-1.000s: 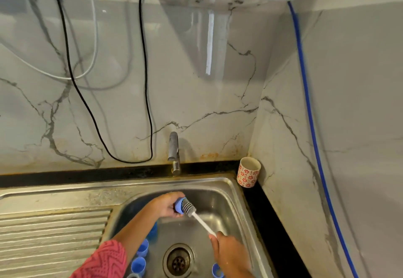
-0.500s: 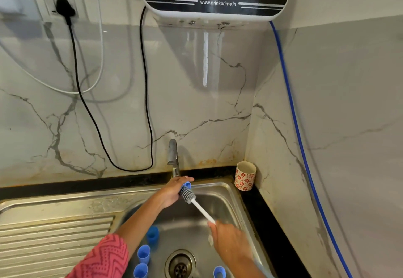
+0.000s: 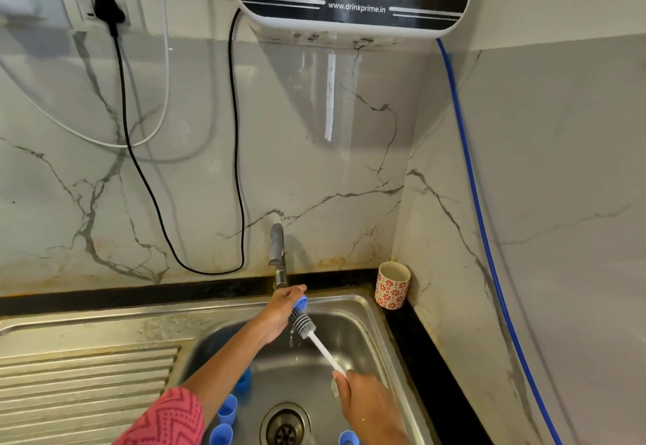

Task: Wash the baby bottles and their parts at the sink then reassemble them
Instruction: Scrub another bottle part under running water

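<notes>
Left hand grips blue bottle part under tap; right hand clasps brush handle, bristles touching it.

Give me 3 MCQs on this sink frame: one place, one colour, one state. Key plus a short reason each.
1. Where does the patterned cup stand?
A. On the dark counter in the corner, to the right of the tap
B. In the sink basin beside the drain
C. On the ribbed drainboard

2. What colour is the part that the left hand holds under the tap?
A. Red
B. Blue
C. Green

3. What is the right hand doing?
A. Hanging idle with straight fingers
B. Turning the tap
C. Gripping the white handle of the bottle brush

Key:
1 A: the cup sits on the black ledge against the corner walls, outside the sink.
2 B: a blue part shows at the left hand's fingertips.
3 C: its fingers are curled round the handle's lower end, and the bristle head points up toward the blue part.
</notes>
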